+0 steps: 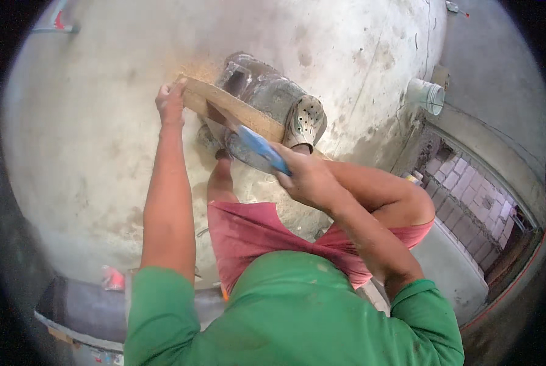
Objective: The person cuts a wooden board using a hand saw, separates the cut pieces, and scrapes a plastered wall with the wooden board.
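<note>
A wooden board lies slantwise across a grey, dirt-smeared container that rests on the floor. My left hand is closed round the board's far left end. In my right hand is a handsaw with a blue handle, my fingers wrapped round its grip. The saw's blade meets the board partway along and looks blurred. My foot in a pale clog with holes presses on the board's right end. Sawdust is scattered beyond the left end.
A whitish bucket lies on its side at the right. Below it a framed opening shows a block wall. At the lower left is a dark ledge with a pink-red item near it. Stained concrete floor surrounds me.
</note>
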The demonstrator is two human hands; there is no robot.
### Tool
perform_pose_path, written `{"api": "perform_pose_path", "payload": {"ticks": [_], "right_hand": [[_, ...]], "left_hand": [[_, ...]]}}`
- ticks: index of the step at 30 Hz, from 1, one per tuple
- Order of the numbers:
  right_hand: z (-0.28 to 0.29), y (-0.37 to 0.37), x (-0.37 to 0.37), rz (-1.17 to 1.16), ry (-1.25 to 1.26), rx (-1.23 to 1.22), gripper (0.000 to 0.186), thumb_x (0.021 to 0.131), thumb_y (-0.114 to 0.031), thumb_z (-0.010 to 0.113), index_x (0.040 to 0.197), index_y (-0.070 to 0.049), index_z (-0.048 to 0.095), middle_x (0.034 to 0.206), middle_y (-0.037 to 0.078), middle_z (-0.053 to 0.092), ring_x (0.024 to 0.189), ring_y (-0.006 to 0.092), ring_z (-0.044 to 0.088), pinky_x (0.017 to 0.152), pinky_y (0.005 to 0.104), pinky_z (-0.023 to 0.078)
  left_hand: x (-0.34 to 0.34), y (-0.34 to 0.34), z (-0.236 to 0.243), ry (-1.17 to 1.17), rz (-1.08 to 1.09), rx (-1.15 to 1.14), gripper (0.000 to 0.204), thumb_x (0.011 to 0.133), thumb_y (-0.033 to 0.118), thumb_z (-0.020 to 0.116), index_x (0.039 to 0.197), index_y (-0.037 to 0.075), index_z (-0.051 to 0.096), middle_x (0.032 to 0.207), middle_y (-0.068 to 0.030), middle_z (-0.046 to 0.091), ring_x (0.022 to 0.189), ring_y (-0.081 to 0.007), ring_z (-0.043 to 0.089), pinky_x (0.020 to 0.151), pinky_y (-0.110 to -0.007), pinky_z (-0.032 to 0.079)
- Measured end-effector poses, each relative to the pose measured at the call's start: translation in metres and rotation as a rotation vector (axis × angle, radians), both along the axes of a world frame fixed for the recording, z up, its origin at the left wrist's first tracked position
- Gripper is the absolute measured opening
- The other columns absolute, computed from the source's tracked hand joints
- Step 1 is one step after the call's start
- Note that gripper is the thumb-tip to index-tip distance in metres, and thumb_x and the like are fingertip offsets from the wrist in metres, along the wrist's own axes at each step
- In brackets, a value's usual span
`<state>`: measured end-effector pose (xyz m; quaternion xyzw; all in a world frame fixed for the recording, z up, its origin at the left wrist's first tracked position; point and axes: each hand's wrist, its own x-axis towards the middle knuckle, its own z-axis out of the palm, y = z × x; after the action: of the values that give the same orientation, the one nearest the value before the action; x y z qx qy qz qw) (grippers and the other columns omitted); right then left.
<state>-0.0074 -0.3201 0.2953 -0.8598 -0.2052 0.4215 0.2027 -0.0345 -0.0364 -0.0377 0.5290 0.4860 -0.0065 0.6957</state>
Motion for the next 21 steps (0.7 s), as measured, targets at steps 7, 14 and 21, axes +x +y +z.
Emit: {"api": "perform_pose_path", "payload": {"ticks": [7, 14, 21], "right_hand": [[0.102, -0.032, -0.004, -0.077, 0.05, -0.12, 0.052, 0.087, -0.004, 0.06, 0.139, -0.011, 0.055, 0.104, 0.023, 0.069, 0.098, 0.0389, 0.07, 0.081, 0.0393, 0.056], [-0.134, 0.008, -0.002, -0.023, -0.056, 0.046, 0.034, 0.095, -0.017, 0.06, 0.124, 0.0, 0.06, 0.093, 0.029, 0.066, 0.088, 0.0389, 0.07, 0.076, 0.0416, 0.053], [0.07, -0.078, -0.018, 0.038, -0.048, -0.156, 0.037, 0.094, -0.009, 0.061, 0.13, 0.0, 0.06, 0.101, 0.023, 0.071, 0.1, 0.0221, 0.071, 0.084, 0.0345, 0.055]], "left_hand": [[0.001, -0.014, 0.02, -0.055, 0.135, -0.028, 0.036, 0.084, 0.026, 0.081, 0.101, 0.0, 0.062, 0.096, -0.0086, 0.066, 0.087, -0.0169, 0.063, 0.074, -0.032, 0.052], [0.002, -0.018, -0.021, -0.078, 0.097, 0.2, 0.036, 0.082, 0.029, 0.082, 0.093, 0.002, 0.06, 0.087, -0.0047, 0.063, 0.08, -0.0137, 0.059, 0.07, -0.032, 0.05], [0.006, -0.017, -0.014, 0.05, -0.007, 0.176, 0.053, 0.076, 0.04, 0.08, 0.104, -0.002, 0.067, 0.108, -0.0199, 0.07, 0.102, -0.0293, 0.067, 0.088, -0.038, 0.052]]}}
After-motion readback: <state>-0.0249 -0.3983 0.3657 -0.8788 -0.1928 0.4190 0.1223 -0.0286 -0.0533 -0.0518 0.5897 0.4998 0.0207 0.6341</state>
